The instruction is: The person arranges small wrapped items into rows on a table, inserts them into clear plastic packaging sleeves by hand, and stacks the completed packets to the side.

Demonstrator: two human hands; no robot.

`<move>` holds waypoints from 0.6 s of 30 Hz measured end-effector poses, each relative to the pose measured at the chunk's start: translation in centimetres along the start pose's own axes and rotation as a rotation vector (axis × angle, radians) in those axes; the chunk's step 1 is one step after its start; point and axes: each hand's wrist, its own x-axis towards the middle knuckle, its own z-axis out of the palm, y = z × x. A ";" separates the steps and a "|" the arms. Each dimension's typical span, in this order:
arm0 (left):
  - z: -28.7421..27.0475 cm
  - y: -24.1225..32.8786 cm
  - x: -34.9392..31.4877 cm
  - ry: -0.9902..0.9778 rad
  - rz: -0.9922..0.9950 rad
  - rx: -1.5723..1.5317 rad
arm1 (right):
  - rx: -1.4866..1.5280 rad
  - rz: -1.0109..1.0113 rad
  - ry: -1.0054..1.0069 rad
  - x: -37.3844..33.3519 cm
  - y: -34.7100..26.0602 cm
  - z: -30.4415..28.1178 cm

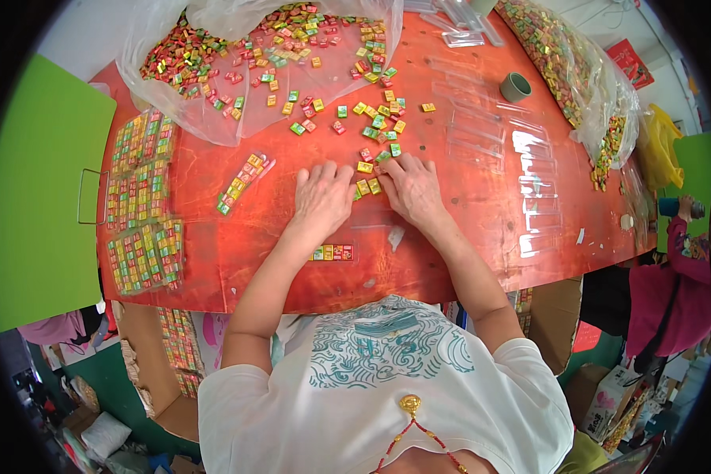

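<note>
My left hand (324, 195) rests palm down on the red table, its fingers bent and a little apart. Nothing shows in its grip. Close by, my right hand (414, 189) also lies palm down, fingers spread, their tips against small wrapped sweets (365, 167). Between the hands sit a few yellow and green sweets (367, 187). Left of my left hand lies a slanted clear strip pack (242, 185) filled with a row of sweets. Below that hand, a partly hidden strip pack (338, 253) also holds sweets. The undersides of both hands are hidden.
Filled packs (138, 197) are stacked at the left. A large clear bag (237, 118) spills loose sweets at the back. Clear plastic trays (536, 189) lie in rows at the right, near a grey-green cup (515, 87) and another full bag (549, 59). Open cartons (154, 355) stand below the table edge.
</note>
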 end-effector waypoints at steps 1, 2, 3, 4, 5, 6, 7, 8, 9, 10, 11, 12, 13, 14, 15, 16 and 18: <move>0.3 0.0 0.7 0.044 0.024 -0.004 | -0.028 -0.017 0.007 0.3 0.3 0.0; 0.7 -0.2 1.3 0.088 0.046 -0.008 | -0.047 -0.044 -0.002 0.4 0.8 0.5; 1.2 -0.5 2.0 0.091 0.043 -0.006 | -0.047 -0.048 -0.001 0.4 0.9 0.6; 1.9 -0.9 2.6 0.087 0.054 0.015 | -0.062 -0.049 -0.003 0.4 0.9 0.7; 2.1 -0.8 3.1 0.081 0.068 0.034 | -0.079 -0.044 -0.007 0.1 1.0 0.8; 2.3 -1.0 3.4 0.081 0.068 0.032 | -0.080 -0.044 -0.008 -0.1 1.0 0.9; 2.4 -1.2 3.6 0.073 0.065 0.041 | -0.089 -0.007 -0.008 -0.4 1.1 1.0; 2.4 -1.2 3.6 0.062 0.065 0.050 | -0.098 0.035 -0.007 -0.7 1.2 1.0; 2.5 -1.2 3.5 0.059 0.068 0.048 | -0.099 0.039 -0.009 -0.9 1.3 0.9; 2.5 -1.1 3.4 0.073 0.064 0.043 | -0.107 0.045 0.022 -1.1 1.3 0.8; 2.5 -1.1 3.4 0.089 0.062 0.040 | -0.115 0.052 0.054 -1.1 1.3 0.7; 2.5 -1.1 3.4 0.088 0.066 0.040 | -0.116 0.056 0.056 -1.1 1.3 0.7; 2.5 -1.0 3.4 0.093 0.103 0.017 | -0.128 0.066 0.052 -1.2 1.2 0.8; 2.5 -1.0 3.5 0.101 0.138 -0.004 | -0.140 0.072 0.048 -1.1 1.1 0.7; 2.5 -1.0 3.6 0.103 0.138 -0.003 | -0.139 0.070 0.049 -1.1 1.1 0.8; 2.7 -0.9 3.9 0.091 0.188 0.024 | -0.139 0.082 0.045 -1.1 1.1 0.8; 3.0 -1.0 4.2 0.082 0.230 0.055 | -0.136 0.084 0.039 -1.0 0.9 0.8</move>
